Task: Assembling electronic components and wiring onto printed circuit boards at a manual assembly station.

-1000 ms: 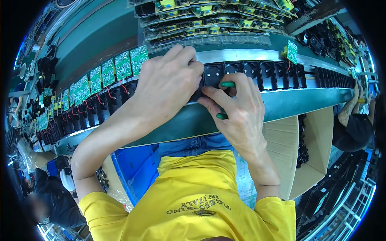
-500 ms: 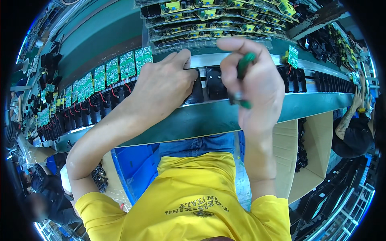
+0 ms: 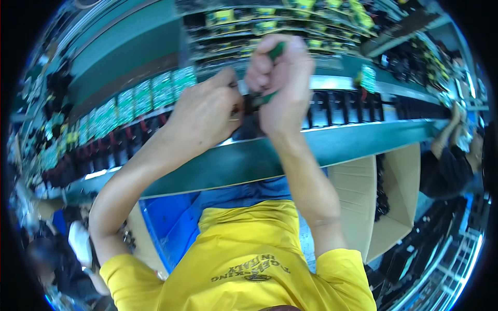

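My right hand (image 3: 286, 85) is closed round green-handled pliers (image 3: 277, 50), whose dark jaws point left toward my left hand. My left hand (image 3: 207, 110) is curled at the edge of the work line, its fingers closed on a black plastic housing (image 3: 248, 127). The jaws meet the area by my left fingertips; motion blur and the fingers hide what they touch. Green circuit boards (image 3: 162, 89) stand in a row left of my left hand, with red wires running to black housings below. More black housings (image 3: 334, 108) line the rail right of my right hand.
Stacked trays of yellow-and-black components (image 3: 264, 26) sit beyond my hands. One green board (image 3: 368, 79) stands farther right. Below the green bench edge (image 3: 353, 140) are an open cardboard box (image 3: 353, 202) and a blue bin (image 3: 168, 217). Another person (image 3: 443, 171) works at the far right.
My right hand has swung left with the pliers, bringing their jaws to my left hand. The left hand has shifted slightly left and stays closed at the housing.
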The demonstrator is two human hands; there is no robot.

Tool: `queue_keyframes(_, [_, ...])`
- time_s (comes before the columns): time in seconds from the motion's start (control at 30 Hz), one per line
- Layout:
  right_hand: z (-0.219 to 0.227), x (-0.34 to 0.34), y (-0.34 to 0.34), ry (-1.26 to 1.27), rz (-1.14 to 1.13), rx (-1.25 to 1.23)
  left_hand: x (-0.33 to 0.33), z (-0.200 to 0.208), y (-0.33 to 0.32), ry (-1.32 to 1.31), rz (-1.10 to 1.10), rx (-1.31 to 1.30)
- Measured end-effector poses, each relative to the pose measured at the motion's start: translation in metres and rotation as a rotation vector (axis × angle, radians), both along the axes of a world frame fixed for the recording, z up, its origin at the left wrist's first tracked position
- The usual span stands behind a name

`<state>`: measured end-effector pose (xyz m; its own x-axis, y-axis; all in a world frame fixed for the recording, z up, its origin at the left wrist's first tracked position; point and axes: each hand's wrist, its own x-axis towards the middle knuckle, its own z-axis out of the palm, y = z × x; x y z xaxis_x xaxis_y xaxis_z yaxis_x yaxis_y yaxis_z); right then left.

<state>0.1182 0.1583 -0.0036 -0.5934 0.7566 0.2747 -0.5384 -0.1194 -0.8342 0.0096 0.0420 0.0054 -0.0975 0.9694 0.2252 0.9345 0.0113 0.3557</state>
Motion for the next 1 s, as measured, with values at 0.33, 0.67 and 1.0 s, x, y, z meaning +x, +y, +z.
queue_keyframes(0.33, [-0.021,-0.020,0.000,-0.033,-0.091,0.133,-0.002,-0.011,0.000,-0.100,0.072,-0.022])
queue_keyframes(0.67, [0.045,0.052,-0.021,-0.027,-0.131,0.277,0.003,0.031,0.005,-0.138,0.050,-0.204])
queue_keyframes(1.0, [-0.009,0.103,-0.032,-0.897,-0.289,1.478,-0.032,0.069,0.041,-0.011,-0.120,-0.203])
